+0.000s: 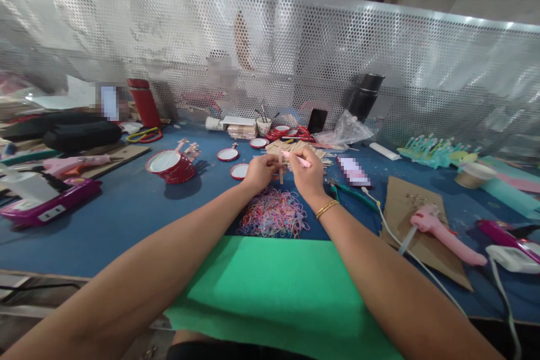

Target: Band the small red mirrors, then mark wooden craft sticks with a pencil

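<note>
The left hand pinches a pale stick upright, apparently to steady it beside the pink pen pinched in the right hand, on the far side of heaped bands

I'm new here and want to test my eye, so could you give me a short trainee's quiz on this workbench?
1. True or false: the bands piled below the hands are all one colour.
2. What does the glue gun on the right rest on? A) green cloth; B) cardboard; C) a red lid.
3. Which of the person's hands holds the pink tool?

Key:
1. False; the colours are mixed.
2. B.
3. The right hand.
</note>
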The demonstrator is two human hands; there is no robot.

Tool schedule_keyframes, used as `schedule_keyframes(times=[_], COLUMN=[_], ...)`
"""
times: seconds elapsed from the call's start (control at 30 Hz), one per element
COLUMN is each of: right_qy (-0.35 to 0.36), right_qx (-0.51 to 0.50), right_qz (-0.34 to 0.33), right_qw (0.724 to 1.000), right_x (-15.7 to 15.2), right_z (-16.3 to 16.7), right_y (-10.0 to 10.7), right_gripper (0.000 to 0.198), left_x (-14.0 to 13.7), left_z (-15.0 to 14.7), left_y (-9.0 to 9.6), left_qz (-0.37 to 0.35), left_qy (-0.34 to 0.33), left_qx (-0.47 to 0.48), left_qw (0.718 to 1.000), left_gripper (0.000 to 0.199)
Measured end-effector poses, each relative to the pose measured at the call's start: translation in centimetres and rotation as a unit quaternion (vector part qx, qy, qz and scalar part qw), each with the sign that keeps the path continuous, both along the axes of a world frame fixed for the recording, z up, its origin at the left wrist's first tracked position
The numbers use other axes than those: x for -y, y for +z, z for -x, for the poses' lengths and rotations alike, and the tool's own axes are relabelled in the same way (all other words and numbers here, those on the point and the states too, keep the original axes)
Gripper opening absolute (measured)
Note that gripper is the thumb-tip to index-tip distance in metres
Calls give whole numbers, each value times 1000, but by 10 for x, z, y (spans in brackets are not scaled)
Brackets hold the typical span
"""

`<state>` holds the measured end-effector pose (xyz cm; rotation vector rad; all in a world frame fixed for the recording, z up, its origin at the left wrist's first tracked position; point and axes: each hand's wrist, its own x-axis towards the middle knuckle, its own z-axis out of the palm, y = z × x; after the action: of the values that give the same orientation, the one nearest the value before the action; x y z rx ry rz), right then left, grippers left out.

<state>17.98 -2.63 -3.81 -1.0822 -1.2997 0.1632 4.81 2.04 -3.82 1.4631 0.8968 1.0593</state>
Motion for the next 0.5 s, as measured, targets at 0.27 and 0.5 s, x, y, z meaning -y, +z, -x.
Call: schedule_keyframes(times=[0.27,0.5], right_qy=[13,-12], right_qx=[-3,-4], right_qz=[-3,2], right_qw=[1000,1000], right_x=[2,-2], right_z=[3,-1], right_y=[2,-2], right_gripper=[17,15], left_x=[1,1], left_z=[1,1], left_y=[1,2], left_qz=[-12,-9], left_qy=[-5,2], left_qx=[7,-9], left_qw=[1000,1000], left_gripper=[31,30])
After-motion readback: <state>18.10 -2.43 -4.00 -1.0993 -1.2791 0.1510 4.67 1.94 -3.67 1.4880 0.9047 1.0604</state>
